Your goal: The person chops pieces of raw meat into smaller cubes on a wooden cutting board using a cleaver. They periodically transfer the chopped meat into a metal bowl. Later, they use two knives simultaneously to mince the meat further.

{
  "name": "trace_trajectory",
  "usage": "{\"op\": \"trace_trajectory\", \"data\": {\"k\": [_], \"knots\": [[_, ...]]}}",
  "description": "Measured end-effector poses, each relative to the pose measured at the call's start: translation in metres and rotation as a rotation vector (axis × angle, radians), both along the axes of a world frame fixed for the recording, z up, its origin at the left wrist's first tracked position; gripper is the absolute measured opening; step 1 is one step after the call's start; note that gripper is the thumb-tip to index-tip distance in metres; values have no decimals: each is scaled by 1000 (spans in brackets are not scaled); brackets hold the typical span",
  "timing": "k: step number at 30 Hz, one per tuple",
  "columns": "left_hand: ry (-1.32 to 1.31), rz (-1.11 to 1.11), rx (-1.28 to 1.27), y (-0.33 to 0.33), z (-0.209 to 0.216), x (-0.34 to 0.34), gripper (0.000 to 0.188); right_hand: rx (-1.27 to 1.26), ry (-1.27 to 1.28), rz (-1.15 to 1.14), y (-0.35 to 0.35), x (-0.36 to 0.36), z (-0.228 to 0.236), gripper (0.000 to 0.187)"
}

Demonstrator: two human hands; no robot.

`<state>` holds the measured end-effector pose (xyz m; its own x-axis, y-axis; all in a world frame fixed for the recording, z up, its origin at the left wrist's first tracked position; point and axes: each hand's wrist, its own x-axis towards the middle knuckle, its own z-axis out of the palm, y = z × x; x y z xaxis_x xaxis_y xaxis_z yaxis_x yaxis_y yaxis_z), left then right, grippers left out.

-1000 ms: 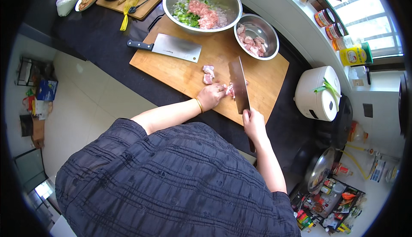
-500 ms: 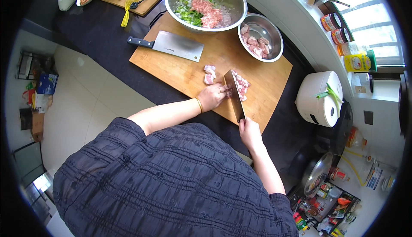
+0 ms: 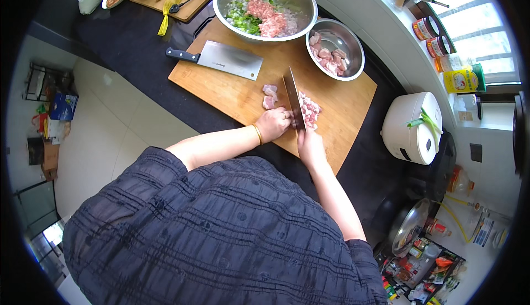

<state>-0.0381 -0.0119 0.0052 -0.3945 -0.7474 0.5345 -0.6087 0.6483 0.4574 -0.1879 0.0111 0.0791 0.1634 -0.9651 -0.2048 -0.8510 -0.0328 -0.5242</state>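
Observation:
My right hand [image 3: 311,143] is wrapped round the handle of a kitchen knife [image 3: 293,96], whose blade stands on edge over the wooden cutting board [image 3: 232,106]. Close to the blade's left face, the curled fingers of my left hand [image 3: 274,124] press on a piece of raw meat, mostly hidden under the fingertips. Small diced meat [image 3: 311,110] lies against the right side of the blade. Two larger meat chunks [image 3: 269,96] rest just beyond my left hand. Farther off on the board lies a cleaver [image 3: 229,60] with a dark handle, touched by neither hand.
A large steel bowl [image 3: 220,20] with minced meat and chopped greens stands at the board's far edge. Beside it, a smaller steel bowl [image 3: 359,64] holds meat chunks. A white rice cooker [image 3: 406,120] with scallion pieces on its lid is at the right. Jars [image 3: 438,46] line the sill.
My right hand and the knife have moved away from me and a little left, with the blade now reaching farther over the board. My left hand has stayed nearly in place.

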Motion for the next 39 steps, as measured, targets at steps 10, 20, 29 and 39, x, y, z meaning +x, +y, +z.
{"op": "trace_trajectory", "data": {"k": [10, 20, 29, 39], "knots": [[59, 1, -30, 3, 5, -5, 11, -76, 2, -50, 6, 5, -5, 21], [44, -10, 40, 7, -2, 2, 12, -33, -102, -132, 6, -16, 21, 23], [77, 62, 6, 10, 9, 2, 12, 47, 14, -11, 55, -29, 43, 20], [55, 105, 34, 7, -1, 0, 9, 54, 82, 5, 57, -32, 39, 19]]}}
